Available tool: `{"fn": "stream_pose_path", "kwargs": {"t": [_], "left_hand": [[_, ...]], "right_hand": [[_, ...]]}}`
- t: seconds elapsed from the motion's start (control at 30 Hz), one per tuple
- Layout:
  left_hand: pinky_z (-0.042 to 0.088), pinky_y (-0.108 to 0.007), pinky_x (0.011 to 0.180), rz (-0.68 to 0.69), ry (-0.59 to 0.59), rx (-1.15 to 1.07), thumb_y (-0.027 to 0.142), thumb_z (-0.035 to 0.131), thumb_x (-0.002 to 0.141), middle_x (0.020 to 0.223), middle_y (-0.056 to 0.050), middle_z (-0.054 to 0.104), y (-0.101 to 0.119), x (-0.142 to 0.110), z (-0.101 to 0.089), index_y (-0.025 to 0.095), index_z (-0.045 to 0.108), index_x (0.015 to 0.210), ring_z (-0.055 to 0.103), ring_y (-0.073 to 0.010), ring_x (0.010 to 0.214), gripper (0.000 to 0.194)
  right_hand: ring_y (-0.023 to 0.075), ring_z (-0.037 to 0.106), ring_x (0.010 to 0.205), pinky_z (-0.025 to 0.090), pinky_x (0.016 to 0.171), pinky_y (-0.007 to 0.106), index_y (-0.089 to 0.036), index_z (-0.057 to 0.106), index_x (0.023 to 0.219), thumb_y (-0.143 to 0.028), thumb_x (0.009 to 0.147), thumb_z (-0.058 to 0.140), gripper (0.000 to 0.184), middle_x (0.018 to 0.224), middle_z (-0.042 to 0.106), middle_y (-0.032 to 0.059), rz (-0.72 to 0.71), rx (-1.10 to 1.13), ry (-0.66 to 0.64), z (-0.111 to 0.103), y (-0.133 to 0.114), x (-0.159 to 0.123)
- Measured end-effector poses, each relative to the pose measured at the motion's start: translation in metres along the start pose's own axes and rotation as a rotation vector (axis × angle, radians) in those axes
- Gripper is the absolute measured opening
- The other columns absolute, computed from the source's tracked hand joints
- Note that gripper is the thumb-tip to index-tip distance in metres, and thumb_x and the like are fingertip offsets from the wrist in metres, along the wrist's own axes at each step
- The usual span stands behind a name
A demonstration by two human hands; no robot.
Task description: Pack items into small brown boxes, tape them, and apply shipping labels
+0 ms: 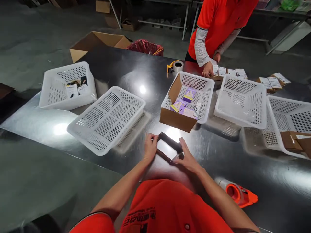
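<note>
Our left hand (150, 147) and right hand (187, 158) grip one dark frame (170, 141). Five baskets (107, 119) and two tape dispensers (236, 193) share the bench (267, 168).

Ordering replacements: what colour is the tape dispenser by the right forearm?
The tape dispenser is orange, in the head view.
</note>
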State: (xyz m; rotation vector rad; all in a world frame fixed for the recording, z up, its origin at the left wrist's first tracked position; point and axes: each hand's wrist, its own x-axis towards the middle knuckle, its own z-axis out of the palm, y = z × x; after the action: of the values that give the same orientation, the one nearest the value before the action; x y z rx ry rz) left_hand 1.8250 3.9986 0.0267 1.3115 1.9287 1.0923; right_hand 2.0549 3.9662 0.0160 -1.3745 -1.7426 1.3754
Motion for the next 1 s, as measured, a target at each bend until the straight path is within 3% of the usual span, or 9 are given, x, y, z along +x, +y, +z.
{"fn": "stream_pose_path", "kwargs": {"t": [0.13,0.2,0.27,0.37,0.53,0.6,0.73,0.87,1.0], "left_hand": [[0.047,-0.036,0.086,0.126,-0.112,0.078,0.035,0.038,0.094,0.088,-0.007,0.063,0.001,-0.019,-0.001,0.022,0.056,0.085,0.059,-0.0222,0.087,0.024],[0.043,-0.042,0.101,0.191,-0.288,0.148,0.035,0.041,0.094,0.105,-0.012,0.067,0.002,-0.032,-0.008,0.020,0.061,0.102,0.061,-0.0250,0.102,0.026],[0.027,-0.049,0.116,0.255,-0.456,0.269,0.038,0.051,0.090,0.127,-0.014,0.064,0.004,-0.045,-0.021,0.019,0.059,0.123,0.053,-0.0300,0.125,0.038],[0.016,-0.057,0.119,0.297,-0.562,0.496,0.045,0.060,0.087,0.135,-0.016,0.061,0.009,-0.053,-0.041,0.020,0.051,0.138,0.044,-0.0380,0.135,0.058],[0.047,-0.042,0.090,0.126,-0.547,0.717,0.039,0.047,0.096,0.103,-0.016,0.071,0.021,-0.033,-0.047,0.016,0.062,0.116,0.066,-0.0328,0.098,0.034],[0.049,-0.036,0.079,0.092,-0.499,0.739,0.024,0.041,0.097,0.109,-0.016,0.068,0.026,-0.023,-0.039,0.016,0.061,0.114,0.067,-0.0298,0.096,0.027],[0.049,-0.035,0.075,0.087,-0.520,0.744,0.007,0.033,0.092,0.110,-0.018,0.066,0.033,-0.016,-0.013,0.016,0.058,0.117,0.069,-0.0284,0.090,0.036],[0.049,-0.042,0.076,0.116,-0.597,0.678,0.008,0.040,0.089,0.097,-0.020,0.069,0.036,-0.018,0.008,0.015,0.064,0.103,0.070,-0.0333,0.085,0.029],[0.050,-0.043,0.076,0.149,-0.690,0.623,0.023,0.063,0.081,0.090,-0.020,0.071,0.033,-0.022,-0.007,0.015,0.070,0.091,0.069,-0.0374,0.085,0.014]], "right_hand": [[0.0291,0.012,0.153,0.024,0.122,0.051,-0.034,0.012,0.159,-0.042,0.074,0.079,0.108,0.167,0.005,0.0086,-0.016,-0.090,-0.144,-0.005,-0.001,-0.001],[0.0314,0.015,0.152,0.030,0.119,0.051,-0.033,0.010,0.159,-0.040,0.070,0.083,0.115,0.167,0.002,0.0107,-0.009,-0.189,-0.082,-0.001,0.000,0.005],[0.0356,0.022,0.150,0.036,0.116,0.054,-0.030,0.013,0.159,-0.037,0.067,0.086,0.118,0.167,0.003,0.0146,-0.011,-0.315,0.039,0.004,0.002,0.011],[0.0402,0.031,0.145,0.038,0.112,0.060,-0.026,0.029,0.155,-0.035,0.072,0.083,0.100,0.164,0.016,0.0183,-0.101,-0.501,0.178,0.007,0.006,0.018],[0.0421,0.040,0.138,0.043,0.105,0.061,-0.020,0.038,0.150,-0.038,0.077,0.079,0.085,0.157,0.031,0.0225,-0.259,-0.670,0.214,0.003,0.012,0.019],[0.0414,0.042,0.136,0.044,0.103,0.060,-0.020,0.039,0.149,-0.038,0.079,0.077,0.081,0.155,0.033,0.0229,-0.287,-0.698,0.219,0.006,0.013,0.017],[0.0390,0.042,0.137,0.045,0.104,0.058,-0.021,0.039,0.149,-0.035,0.081,0.074,0.077,0.153,0.036,0.0218,-0.297,-0.718,0.246,0.014,0.018,0.017],[0.0400,0.042,0.137,0.044,0.105,0.057,-0.020,0.042,0.147,-0.030,0.081,0.073,0.073,0.154,0.036,0.0214,-0.315,-0.717,0.226,0.016,0.021,0.021],[0.0404,0.040,0.139,0.044,0.106,0.059,-0.024,0.040,0.147,-0.026,0.079,0.074,0.076,0.155,0.035,0.0194,-0.369,-0.757,0.252,0.019,0.023,0.024]]}}
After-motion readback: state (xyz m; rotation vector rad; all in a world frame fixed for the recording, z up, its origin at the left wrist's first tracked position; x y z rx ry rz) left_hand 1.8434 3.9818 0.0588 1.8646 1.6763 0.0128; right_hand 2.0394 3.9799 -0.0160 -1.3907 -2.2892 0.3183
